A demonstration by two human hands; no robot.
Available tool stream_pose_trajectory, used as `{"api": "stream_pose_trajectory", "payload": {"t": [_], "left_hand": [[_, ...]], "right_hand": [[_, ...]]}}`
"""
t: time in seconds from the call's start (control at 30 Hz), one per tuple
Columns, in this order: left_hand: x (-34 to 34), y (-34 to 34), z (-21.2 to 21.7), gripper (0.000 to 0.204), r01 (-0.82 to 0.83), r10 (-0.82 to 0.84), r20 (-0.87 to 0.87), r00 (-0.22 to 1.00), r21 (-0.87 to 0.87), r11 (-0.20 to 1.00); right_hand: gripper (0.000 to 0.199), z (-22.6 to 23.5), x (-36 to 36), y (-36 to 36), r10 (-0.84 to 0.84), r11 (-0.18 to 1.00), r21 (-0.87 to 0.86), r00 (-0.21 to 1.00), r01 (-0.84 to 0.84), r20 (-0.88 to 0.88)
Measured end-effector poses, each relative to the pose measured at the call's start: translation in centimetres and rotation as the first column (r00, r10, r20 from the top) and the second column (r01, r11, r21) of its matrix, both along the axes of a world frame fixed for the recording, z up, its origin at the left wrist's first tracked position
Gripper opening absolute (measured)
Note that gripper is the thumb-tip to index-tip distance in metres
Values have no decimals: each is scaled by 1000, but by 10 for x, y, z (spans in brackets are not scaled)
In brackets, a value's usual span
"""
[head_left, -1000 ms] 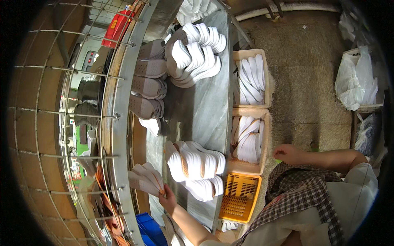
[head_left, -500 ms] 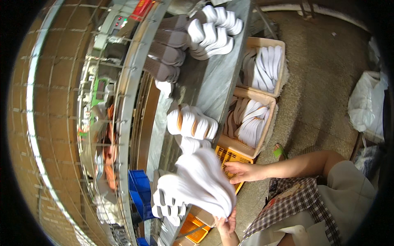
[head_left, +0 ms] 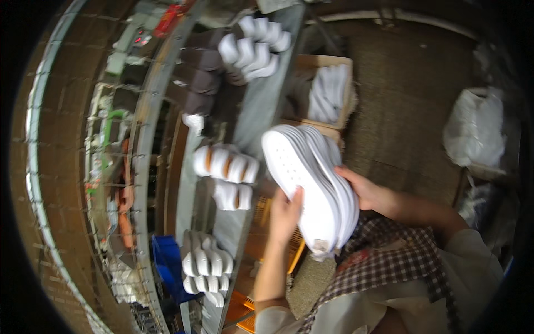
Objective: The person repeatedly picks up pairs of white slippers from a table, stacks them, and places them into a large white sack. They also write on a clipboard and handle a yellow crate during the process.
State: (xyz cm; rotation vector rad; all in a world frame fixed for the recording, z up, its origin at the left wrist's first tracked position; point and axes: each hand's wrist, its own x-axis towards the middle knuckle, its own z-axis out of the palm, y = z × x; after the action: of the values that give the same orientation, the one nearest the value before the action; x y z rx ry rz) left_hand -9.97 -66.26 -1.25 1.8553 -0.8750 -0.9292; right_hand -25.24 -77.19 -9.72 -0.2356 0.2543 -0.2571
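Note:
A thick stack of white shoe soles (head_left: 303, 178) is held upright and slightly tilted in front of my apron. My left hand (head_left: 287, 212) grips its left side, thumb lying across the front sole. On the other side my right hand (head_left: 361, 188) clasps the stack's edge, its fingers partly hidden behind the soles. Small holes show on the upper part of the front sole. To the left, a grey bench (head_left: 253, 111) bears more soles: white ones with tan patches (head_left: 225, 164), white and grey ones (head_left: 206, 261), and dark grey ones (head_left: 197, 72).
A tan crate of soles (head_left: 349, 83) stands on the floor beside the bench. Orange crates (head_left: 245, 312) sit lower down. A blue bin (head_left: 167, 264) is at the bench's left, by a wire mesh (head_left: 150, 83). A white plastic bag (head_left: 475, 131) lies at the right.
The stack has moved from over the bench to the right, toward my body, and now stands more upright. My right hand has closed on it; my left hand has shifted up its side.

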Motion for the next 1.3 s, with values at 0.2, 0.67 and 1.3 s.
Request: {"api": "stream_pose_trajectory", "payload": {"t": [0.2, 0.67, 1.3], "left_hand": [[-5, -59, -29, 37, 90, -32, -342, 939, 153, 984], [-2, -69, -96, 39, 110, 130, -618, 775, 336, 936], [-4, -78, -67, 49, 230, -45, -458, 888, 358, 905]], "right_hand": [[55, -19, -34, -17, -63, 985, 157, 998, 65, -13], [76, -36, -49, -11, 145, 954, 298, 930, -40, -339], [66, -18, -46, -23, 94, 984, 172, 944, -40, -317]]}}
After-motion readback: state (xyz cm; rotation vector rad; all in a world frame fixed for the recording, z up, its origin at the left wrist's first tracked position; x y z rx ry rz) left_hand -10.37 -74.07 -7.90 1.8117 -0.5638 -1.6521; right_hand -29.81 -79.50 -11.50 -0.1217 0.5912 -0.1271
